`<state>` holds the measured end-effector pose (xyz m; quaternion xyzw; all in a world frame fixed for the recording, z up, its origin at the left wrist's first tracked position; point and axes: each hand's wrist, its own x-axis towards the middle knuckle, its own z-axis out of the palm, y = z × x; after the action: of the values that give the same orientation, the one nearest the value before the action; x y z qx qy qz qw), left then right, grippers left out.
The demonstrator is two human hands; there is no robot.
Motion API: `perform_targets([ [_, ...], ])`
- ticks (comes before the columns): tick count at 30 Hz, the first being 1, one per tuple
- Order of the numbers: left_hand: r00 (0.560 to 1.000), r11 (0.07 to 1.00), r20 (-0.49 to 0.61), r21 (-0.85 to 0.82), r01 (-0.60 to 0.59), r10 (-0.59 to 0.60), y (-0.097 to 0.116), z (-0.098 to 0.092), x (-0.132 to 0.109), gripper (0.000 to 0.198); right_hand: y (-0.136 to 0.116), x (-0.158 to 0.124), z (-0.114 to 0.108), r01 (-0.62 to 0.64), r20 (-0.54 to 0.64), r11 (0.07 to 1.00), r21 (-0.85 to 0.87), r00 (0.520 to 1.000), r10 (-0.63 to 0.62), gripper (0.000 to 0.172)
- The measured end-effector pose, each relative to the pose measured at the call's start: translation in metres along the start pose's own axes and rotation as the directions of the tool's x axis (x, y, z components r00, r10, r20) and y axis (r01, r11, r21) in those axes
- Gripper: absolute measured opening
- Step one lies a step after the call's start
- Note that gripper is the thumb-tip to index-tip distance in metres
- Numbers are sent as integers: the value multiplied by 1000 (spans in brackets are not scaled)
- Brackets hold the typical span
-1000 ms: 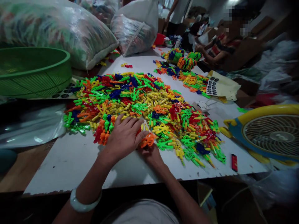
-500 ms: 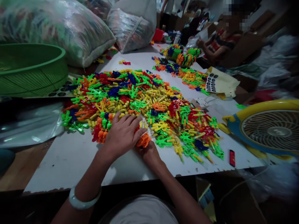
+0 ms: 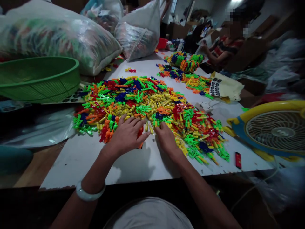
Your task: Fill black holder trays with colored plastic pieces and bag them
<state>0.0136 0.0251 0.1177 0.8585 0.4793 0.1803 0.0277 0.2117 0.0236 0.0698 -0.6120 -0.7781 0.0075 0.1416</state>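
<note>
My left hand lies over a row of small plastic toy figures in red, orange, green and blue. Its fingers are stretched out and the thumb is apart, and the palm hides much of the row. An orange piece shows below the thumb. My right hand is at the near edge of a big pile of toy pieces, its fingers curled together. What sits between those fingertips is hidden. Two small yellow tubes lie on the white table between my hands.
A green basket stands at the left, with stuffed clear bags behind it. On the right are a yellow and blue fan, a red lighter and a sticker sheet. Another person sits at the far right.
My right hand has moved up and right, away from the end of the row to the pile's edge. The orange figure beside it is now mostly hidden. My view has shifted slightly.
</note>
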Motion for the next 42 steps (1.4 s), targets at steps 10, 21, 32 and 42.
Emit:
perform_targets([
  [10,999,1000,36,23,15,-16,2,-2,-6,37,7,-43,15,-24,-127,866,500,987,101,6],
  [21,998,998,41,31,-52,51,0,-4,-6,52,15,-48,-3,16,157,993,-119,988,3,17],
  [32,999,998,21,56,-32,30,0,0,-7,39,-31,-24,59,-223,184,509,832,975,126,15],
  [42,997,991,58,129,43,-51,7,2,-2,48,-81,-30,61,-161,222,926,342,971,87,29],
])
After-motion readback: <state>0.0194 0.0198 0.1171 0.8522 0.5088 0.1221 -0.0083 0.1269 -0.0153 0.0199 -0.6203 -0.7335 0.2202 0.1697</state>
